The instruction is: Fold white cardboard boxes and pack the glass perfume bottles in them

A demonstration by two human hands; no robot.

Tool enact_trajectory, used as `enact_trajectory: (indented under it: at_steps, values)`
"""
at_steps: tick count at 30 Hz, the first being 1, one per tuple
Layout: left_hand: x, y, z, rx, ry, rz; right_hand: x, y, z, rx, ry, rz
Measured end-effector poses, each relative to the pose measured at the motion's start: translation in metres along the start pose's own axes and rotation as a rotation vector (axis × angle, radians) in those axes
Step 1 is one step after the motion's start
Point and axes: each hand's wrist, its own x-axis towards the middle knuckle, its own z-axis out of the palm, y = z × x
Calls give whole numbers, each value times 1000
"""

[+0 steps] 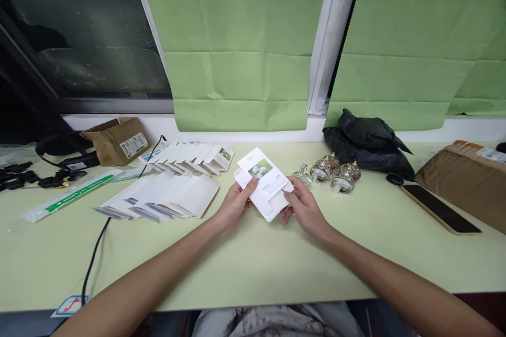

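no legible text, print on white carton [264, 183] and cardboard box label [134, 144] too small

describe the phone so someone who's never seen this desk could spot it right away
Start at the pale green desk under the green-papered window and look to its right side. Between the black bag and the brown parcel lies the phone, flat and angled, screen dark. Its thin tan edge sets it apart from the small black oval beside its near-window end.
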Motion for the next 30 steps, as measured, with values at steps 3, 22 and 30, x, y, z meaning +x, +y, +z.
enact_trajectory:
  at_steps: [3, 22, 30]
  values:
    - [2, 2, -5, 58, -27, 29, 1, -2, -1, 16, -19, -8]
    - [-2, 17, -18, 283, -350, 101, 1, -6, -4, -60, 54, -101]
    - [-1, 22, -23, 338, -330, 58, 4, -9, -7, -114, 76, -115]
